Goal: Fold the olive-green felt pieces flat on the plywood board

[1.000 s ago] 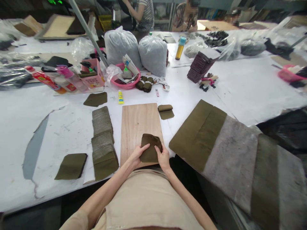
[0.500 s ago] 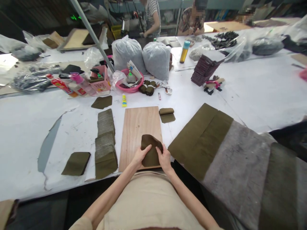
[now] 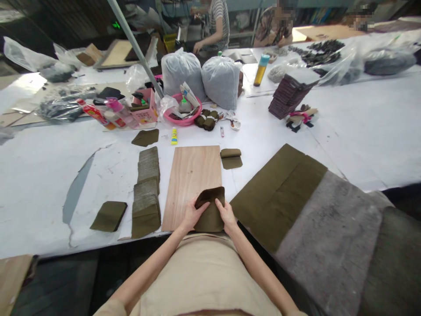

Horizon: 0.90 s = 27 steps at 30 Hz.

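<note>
Both my hands grip one olive-green fabric piece point(image 3: 210, 219) over the near end of a wooden board point(image 3: 194, 175). My left hand point(image 3: 193, 215) pinches its left edge, thumb on top. On the right edge my right hand point(image 3: 226, 215) does the same. The far edge of the fabric curls up and shows a darker side. Left of the board lies a long row of overlapping olive pieces point(image 3: 146, 193), with a small stack of olive pieces point(image 3: 109, 216) farther left. A folded olive piece point(image 3: 231, 158) rests by the board's far right corner.
Large olive and grey sheets point(image 3: 283, 188) overhang the table edge at right. Farther back are a pink basket point(image 3: 182, 120), filled plastic bags point(image 3: 220, 81), a yellow tube point(image 3: 174, 136), bottles point(image 3: 120, 112) and a dark bundle point(image 3: 289, 96). Other people are across the table.
The fabric's far edge has changed shape, its right corner now raised and its left side curled over. The view has shifted slightly, and a person's arm at the back has moved.
</note>
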### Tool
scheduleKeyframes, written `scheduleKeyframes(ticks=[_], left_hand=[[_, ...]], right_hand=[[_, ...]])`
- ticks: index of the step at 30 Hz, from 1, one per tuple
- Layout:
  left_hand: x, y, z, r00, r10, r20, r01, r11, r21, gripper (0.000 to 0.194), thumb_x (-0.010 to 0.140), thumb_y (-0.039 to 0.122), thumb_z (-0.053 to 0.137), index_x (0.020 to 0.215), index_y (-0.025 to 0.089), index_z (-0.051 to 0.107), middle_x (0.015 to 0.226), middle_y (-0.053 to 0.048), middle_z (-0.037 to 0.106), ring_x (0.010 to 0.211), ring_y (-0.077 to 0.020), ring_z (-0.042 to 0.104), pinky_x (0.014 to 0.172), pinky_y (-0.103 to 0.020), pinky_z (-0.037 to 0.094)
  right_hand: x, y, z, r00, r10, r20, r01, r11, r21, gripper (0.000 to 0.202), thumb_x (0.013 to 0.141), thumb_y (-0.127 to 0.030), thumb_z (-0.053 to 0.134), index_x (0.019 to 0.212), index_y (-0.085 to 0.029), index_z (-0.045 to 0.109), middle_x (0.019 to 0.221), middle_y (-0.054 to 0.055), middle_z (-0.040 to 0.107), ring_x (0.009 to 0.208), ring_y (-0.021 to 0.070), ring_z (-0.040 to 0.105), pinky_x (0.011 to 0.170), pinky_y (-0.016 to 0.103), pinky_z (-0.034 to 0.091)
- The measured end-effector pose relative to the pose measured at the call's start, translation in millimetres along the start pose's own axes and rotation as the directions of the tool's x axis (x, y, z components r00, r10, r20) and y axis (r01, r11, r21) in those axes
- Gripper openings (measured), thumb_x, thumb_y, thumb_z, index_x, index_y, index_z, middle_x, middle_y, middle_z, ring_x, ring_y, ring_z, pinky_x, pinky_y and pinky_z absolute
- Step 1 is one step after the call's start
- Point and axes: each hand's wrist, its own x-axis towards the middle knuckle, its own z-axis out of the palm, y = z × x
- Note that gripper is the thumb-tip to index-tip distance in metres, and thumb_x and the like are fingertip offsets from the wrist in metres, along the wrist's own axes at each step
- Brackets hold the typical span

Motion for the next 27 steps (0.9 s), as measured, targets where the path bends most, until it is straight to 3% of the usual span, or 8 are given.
scheduleKeyframes(ticks=[5, 7, 11, 16, 19, 22, 24, 27], left_hand=[[0, -3, -0.8, 0.929, -0.341, 0.146, 0.365, 0.910, -0.196, 0.045, 0.069, 0.044, 0.074, 0.098, 0.012, 0.064, 0.089, -0.013, 0.073, 0.080, -0.0251, 0.069, 0.075, -0.038, 0.056], [-1, -4, -0.5, 0.952, -0.293, 0.089, 0.305, 0.935, -0.182, 0.043, 0.067, 0.042, 0.076, 0.096, 0.012, 0.065, 0.089, -0.012, 0.073, 0.081, -0.0251, 0.069, 0.074, -0.036, 0.056], [0, -4, -1.4, 1.000, -0.031, -0.006, 0.031, 1.000, 0.003, 0.040, 0.061, 0.035, 0.081, 0.094, 0.016, 0.067, 0.098, -0.008, 0.072, 0.093, -0.0233, 0.066, 0.081, -0.030, 0.054], [-1, -11, -3.8, 0.925, -0.340, 0.168, 0.367, 0.914, -0.171, 0.045, 0.068, 0.042, 0.076, 0.099, 0.011, 0.065, 0.090, -0.015, 0.072, 0.075, -0.0234, 0.069, 0.070, -0.035, 0.056], [-1, -13, -1.6, 0.967, -0.246, 0.065, 0.252, 0.959, -0.129, 0.041, 0.065, 0.038, 0.079, 0.094, 0.012, 0.067, 0.090, -0.012, 0.073, 0.080, -0.0233, 0.069, 0.073, -0.032, 0.056], [0, -11, -1.5, 0.996, -0.068, -0.051, 0.068, 0.998, -0.001, 0.038, 0.059, 0.031, 0.083, 0.090, 0.014, 0.069, 0.093, -0.009, 0.073, 0.090, -0.0238, 0.067, 0.079, -0.029, 0.054], [1, -12, -4.6, 0.987, -0.162, -0.015, 0.161, 0.985, -0.067, 0.040, 0.060, 0.034, 0.082, 0.092, 0.014, 0.069, 0.092, -0.010, 0.073, 0.087, -0.0243, 0.068, 0.079, -0.032, 0.055], [4, -19, -12.0, 0.882, -0.443, 0.159, 0.470, 0.850, -0.238, 0.045, 0.064, 0.041, 0.078, 0.094, 0.010, 0.067, 0.084, -0.015, 0.073, 0.076, -0.0260, 0.070, 0.073, -0.038, 0.057]], right_hand=[[1, -2, -2, 0.988, -0.147, -0.046, 0.132, 0.963, -0.234, 0.033, 0.082, -0.047, 0.058, 0.101, -0.021, 0.063, 0.093, 0.007, 0.070, 0.089, 0.0240, 0.065, 0.085, 0.035, 0.048], [2, -2, -2, 0.991, -0.128, -0.049, 0.117, 0.975, -0.189, 0.035, 0.080, -0.047, 0.061, 0.103, -0.021, 0.063, 0.095, 0.007, 0.070, 0.090, 0.0238, 0.065, 0.085, 0.035, 0.048], [4, 0, -2, 0.987, 0.118, 0.111, -0.132, 0.982, 0.138, 0.040, 0.080, -0.052, 0.058, 0.103, -0.019, 0.062, 0.090, 0.007, 0.072, 0.086, 0.0238, 0.067, 0.075, 0.034, 0.053], [5, 1, -3, 0.999, -0.040, -0.037, 0.036, 0.996, -0.083, 0.034, 0.075, -0.049, 0.065, 0.097, -0.023, 0.064, 0.094, 0.005, 0.071, 0.092, 0.0244, 0.065, 0.086, 0.037, 0.048], [8, -1, -6, 1.000, 0.028, 0.014, -0.028, 1.000, 0.000, 0.038, 0.074, -0.049, 0.065, 0.100, -0.022, 0.062, 0.094, 0.006, 0.071, 0.091, 0.0242, 0.065, 0.084, 0.037, 0.050], [11, 1, -6, 0.943, 0.210, 0.256, -0.269, 0.937, 0.222, 0.047, 0.074, -0.050, 0.064, 0.107, -0.017, 0.060, 0.090, 0.009, 0.071, 0.082, 0.0245, 0.067, 0.075, 0.037, 0.053], [12, 4, -3, 0.934, 0.227, 0.275, -0.287, 0.936, 0.205, 0.047, 0.071, -0.049, 0.067, 0.104, -0.016, 0.061, 0.086, 0.008, 0.072, 0.080, 0.0249, 0.067, 0.073, 0.038, 0.053], [13, 7, 6, 0.996, 0.055, 0.066, -0.053, 0.998, -0.031, 0.037, 0.070, -0.046, 0.069, 0.096, -0.021, 0.064, 0.089, 0.006, 0.071, 0.088, 0.0245, 0.065, 0.082, 0.038, 0.050]])
